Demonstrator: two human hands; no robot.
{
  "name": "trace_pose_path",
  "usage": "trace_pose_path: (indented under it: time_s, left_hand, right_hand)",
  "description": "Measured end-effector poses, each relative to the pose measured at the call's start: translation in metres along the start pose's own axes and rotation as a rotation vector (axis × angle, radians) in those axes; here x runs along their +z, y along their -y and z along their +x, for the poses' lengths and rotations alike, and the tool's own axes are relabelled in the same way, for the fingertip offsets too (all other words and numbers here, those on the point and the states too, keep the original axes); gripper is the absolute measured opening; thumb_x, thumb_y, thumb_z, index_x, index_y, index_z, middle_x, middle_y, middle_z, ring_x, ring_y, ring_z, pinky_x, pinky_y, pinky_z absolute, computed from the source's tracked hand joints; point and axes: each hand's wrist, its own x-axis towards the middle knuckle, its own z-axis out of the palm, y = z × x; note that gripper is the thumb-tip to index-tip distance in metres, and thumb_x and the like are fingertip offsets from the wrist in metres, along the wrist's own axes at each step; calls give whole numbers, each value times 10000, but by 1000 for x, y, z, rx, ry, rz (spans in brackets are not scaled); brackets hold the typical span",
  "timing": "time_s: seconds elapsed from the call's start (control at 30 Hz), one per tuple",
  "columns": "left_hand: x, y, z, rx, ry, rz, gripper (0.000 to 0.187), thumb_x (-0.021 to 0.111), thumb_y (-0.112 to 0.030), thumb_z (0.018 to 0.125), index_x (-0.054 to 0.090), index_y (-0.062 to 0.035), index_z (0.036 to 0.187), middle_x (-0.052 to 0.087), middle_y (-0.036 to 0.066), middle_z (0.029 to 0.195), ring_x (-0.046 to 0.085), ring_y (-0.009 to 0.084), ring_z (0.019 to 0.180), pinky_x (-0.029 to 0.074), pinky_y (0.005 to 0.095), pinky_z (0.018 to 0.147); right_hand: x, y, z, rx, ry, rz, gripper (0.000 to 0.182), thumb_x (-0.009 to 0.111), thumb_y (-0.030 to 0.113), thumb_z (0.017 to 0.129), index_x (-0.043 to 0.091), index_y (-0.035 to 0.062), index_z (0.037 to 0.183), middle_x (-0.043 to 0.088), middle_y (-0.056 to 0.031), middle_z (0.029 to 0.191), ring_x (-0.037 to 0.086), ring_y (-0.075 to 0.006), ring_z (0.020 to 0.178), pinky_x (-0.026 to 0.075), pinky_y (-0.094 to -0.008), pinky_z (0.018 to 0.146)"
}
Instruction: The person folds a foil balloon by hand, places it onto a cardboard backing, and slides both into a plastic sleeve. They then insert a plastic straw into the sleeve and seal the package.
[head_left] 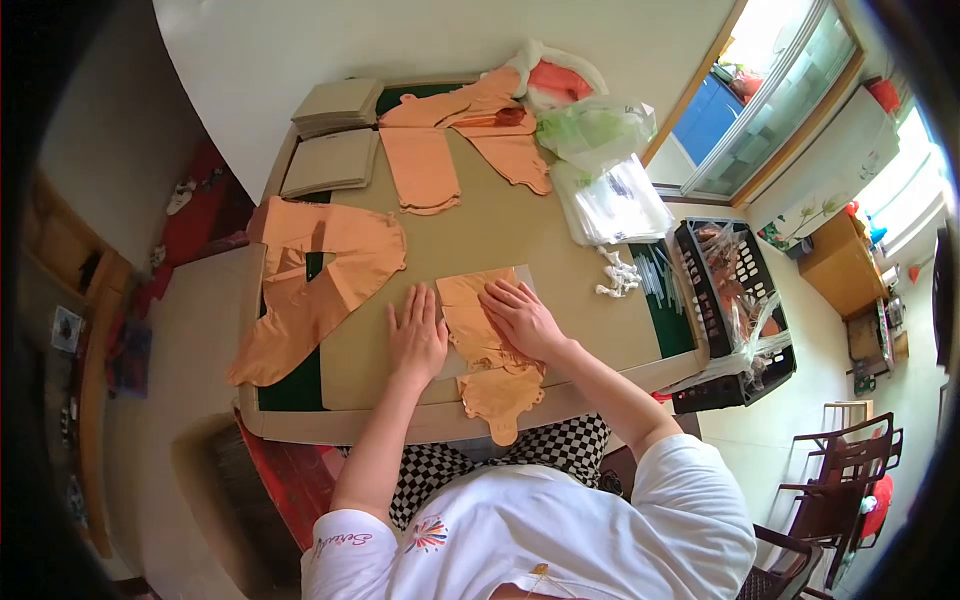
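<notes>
My left hand (417,333) lies flat, fingers spread, on the tan table top (520,225), just left of a flat orange foil balloon piece (487,355). My right hand (521,317) presses palm-down on the upper part of that same piece. The piece's rounded lower end hangs over the table's near edge. A clear plastic sleeve seems to lie under the piece, though it is hard to tell.
A pile of orange foil pieces (315,280) lies at the left, more of these orange pieces (455,140) at the back. Two cardboard stacks (335,135) sit at back left. Clear plastic bags (610,200), white small parts (618,275) and a black crate (735,310) are to the right.
</notes>
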Motion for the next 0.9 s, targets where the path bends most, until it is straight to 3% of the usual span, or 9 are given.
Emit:
trace_pose_path:
  time_s: [0.2,0.3,0.4,0.5,0.67,0.77,0.87,0.9]
  left_hand:
    - [-6,-1,0,5,-7,-1,520,412,-240,929,344,-15,1393,291,118,1492,229,237,1399,139,511,1136]
    - [-18,-3,17,-164,91,-204,508,408,-225,929,353,-8,1385,291,134,1489,225,251,1400,147,495,1138]
    - [1,-21,37,9,-93,-240,518,402,-239,938,335,-7,1397,275,145,1495,206,256,1406,151,481,1140]
    - [18,-39,30,23,23,-59,553,401,-273,945,297,-13,1421,246,142,1510,179,245,1416,141,486,1141]
    - [19,-32,8,23,26,-33,608,405,-326,942,250,-15,1441,213,140,1522,156,245,1423,111,509,1140]
    - [20,-32,9,8,30,13,612,382,-342,945,240,-25,1449,199,122,1529,145,234,1427,95,505,1144]
    - [10,-38,11,-17,104,47,611,369,-344,944,239,-32,1453,183,112,1536,139,225,1429,88,498,1147]
    - [7,-39,10,-30,134,51,611,369,-342,942,241,-33,1452,178,113,1538,139,225,1429,87,498,1147]
  right_hand:
    - [-4,4,-3,20,20,10,373,484,218,941,528,106,1294,494,-101,1350,408,-284,1292,284,-461,1091]
    - [-1,3,-3,-7,-13,2,369,520,197,915,545,99,1269,506,-97,1331,425,-286,1276,308,-460,1074]
    - [-3,5,-4,-8,-11,-3,374,524,197,911,544,99,1272,505,-99,1333,425,-284,1277,308,-460,1074]
    - [-2,4,-5,-18,-25,-12,377,529,192,905,545,97,1270,510,-102,1328,426,-282,1277,308,-461,1073]
    - [-2,7,-4,29,-16,3,370,537,171,887,557,88,1248,521,-107,1313,431,-279,1273,308,-466,1073]
    - [-13,23,21,135,158,-78,389,529,178,900,537,85,1277,489,-108,1354,399,-273,1303,265,-477,1095]
    - [31,21,39,43,-32,22,404,510,215,916,512,79,1296,457,-107,1385,374,-272,1322,242,-486,1102]
    - [35,20,41,71,-5,35,429,492,246,925,482,86,1322,433,-104,1405,349,-265,1338,222,-487,1108]
